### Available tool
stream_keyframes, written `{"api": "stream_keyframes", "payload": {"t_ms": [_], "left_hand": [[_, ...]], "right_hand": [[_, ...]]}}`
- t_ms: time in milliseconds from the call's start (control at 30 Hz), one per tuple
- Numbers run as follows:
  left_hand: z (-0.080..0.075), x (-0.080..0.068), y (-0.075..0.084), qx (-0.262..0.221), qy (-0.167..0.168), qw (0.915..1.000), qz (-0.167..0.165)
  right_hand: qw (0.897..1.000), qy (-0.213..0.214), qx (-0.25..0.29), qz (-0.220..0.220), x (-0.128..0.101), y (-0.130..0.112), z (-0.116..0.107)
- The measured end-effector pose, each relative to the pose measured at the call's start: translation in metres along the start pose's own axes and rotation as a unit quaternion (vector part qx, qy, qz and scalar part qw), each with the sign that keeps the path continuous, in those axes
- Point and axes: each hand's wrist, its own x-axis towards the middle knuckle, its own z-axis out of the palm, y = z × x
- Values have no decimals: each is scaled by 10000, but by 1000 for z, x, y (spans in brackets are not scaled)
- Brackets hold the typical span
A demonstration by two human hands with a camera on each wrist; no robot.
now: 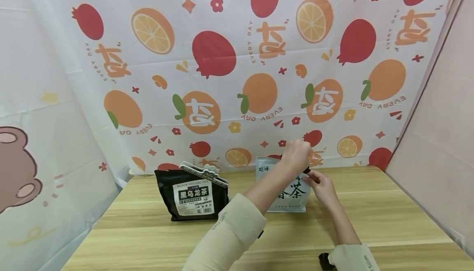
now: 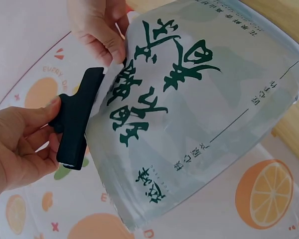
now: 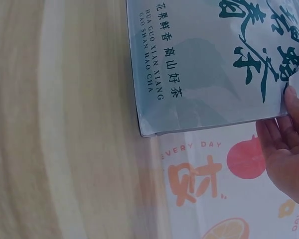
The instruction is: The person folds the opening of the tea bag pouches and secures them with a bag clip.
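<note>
A pale blue-green tea bag point(image 1: 286, 205) with dark green lettering stands upright on the table, partly covered by my arms in the head view. My left hand point(image 2: 20, 142) pinches a black clip point(image 2: 80, 119) by its handle, the thumb on top and fingers below. The clip lies along the bag's folded top edge; whether its bite is fully on the bag I cannot tell. My right hand point(image 1: 323, 187) grips the same bag's right upper edge, thumb on the front and fingers behind, as the right wrist view shows.
To the left on the wooden table point(image 1: 122, 225) stands a black oolong tea bag point(image 1: 164, 192), a pale clip point(image 1: 203, 173) slanting across its top. A fruit-print cloth point(image 1: 229, 98) hangs close behind both bags. Pale cloth walls point(image 1: 437, 139) flank the table.
</note>
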Motion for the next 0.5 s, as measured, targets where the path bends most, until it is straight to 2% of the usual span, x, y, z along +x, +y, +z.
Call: {"api": "stream_keyframes", "payload": {"t_ms": [200,500], "left_hand": [[5,-2,5,315,-118,9994,-83],[10,0,13,664,-181,9976,13]], "right_hand": [[9999,-118,78,98,-2,0,2],[9999,-98,-26,101,1,2,-3]]}}
